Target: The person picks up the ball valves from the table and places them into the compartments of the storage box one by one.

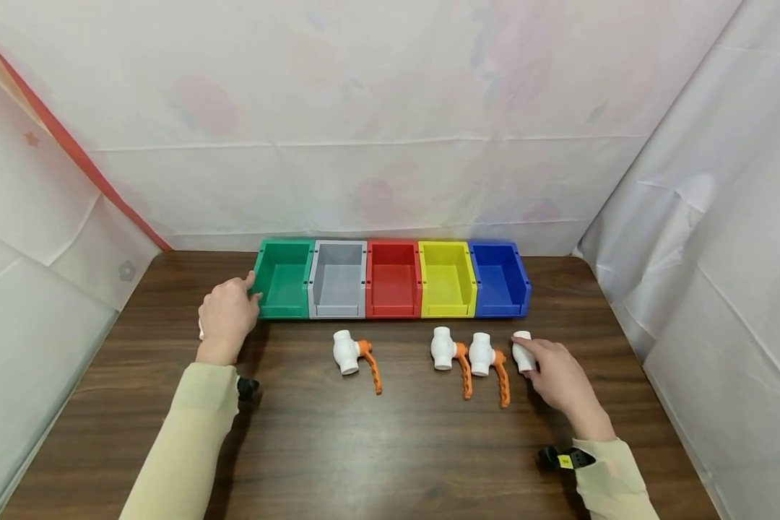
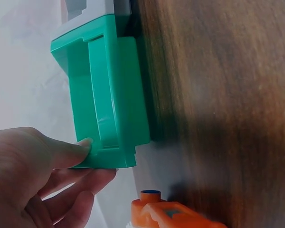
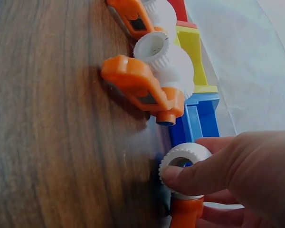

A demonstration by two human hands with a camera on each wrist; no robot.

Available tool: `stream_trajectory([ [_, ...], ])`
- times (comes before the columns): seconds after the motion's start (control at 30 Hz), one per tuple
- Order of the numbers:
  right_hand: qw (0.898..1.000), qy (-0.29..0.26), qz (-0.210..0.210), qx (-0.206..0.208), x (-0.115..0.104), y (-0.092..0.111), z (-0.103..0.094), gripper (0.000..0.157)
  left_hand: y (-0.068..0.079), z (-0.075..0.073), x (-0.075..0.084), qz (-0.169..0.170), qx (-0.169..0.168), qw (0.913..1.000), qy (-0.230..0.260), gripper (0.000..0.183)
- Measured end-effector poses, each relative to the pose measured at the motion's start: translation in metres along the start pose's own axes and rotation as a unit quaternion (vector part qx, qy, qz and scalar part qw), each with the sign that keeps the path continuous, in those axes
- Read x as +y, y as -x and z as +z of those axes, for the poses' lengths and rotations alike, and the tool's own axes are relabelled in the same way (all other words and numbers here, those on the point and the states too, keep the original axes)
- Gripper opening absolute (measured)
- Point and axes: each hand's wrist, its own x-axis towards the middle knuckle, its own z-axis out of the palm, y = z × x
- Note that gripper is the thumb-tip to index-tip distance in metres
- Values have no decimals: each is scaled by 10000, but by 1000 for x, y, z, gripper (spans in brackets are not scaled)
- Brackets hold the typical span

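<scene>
My left hand point(image 1: 229, 318) grips the left wall of the green bin point(image 1: 284, 312); in the left wrist view the thumb lies inside the bin and the fingers outside. Partly hidden beside that hand is a ball valve whose orange handle point(image 2: 173, 214) shows in the left wrist view. At the right, my right hand point(image 1: 564, 379) pinches a white ball valve point(image 1: 522, 352) on the table, thumb at its ribbed end point(image 3: 195, 151). That valve's orange handle point(image 3: 186, 213) shows below the thumb in the right wrist view.
Grey point(image 1: 338, 311), red point(image 1: 393, 311), yellow point(image 1: 448, 311) and blue point(image 1: 502, 311) bins continue the row along the back. Before them lie more orange-handled valves: one left of centre point(image 1: 346, 352), two right of centre point(image 1: 442, 349), point(image 1: 481, 354). White curtains point(image 1: 377, 108) surround the wooden table point(image 1: 364, 462).
</scene>
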Motion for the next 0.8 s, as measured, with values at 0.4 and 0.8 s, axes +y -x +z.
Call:
stream_trajectory([
  [0.4, 9989, -213, 18, 414, 4, 5, -5, 58, 1, -3, 4, 95, -21, 9999, -90, 49],
  [0.8, 9949, -342, -95, 941, 3, -1, -8, 59, 2, 0, 2, 226, 79, 9995, -214, 47],
])
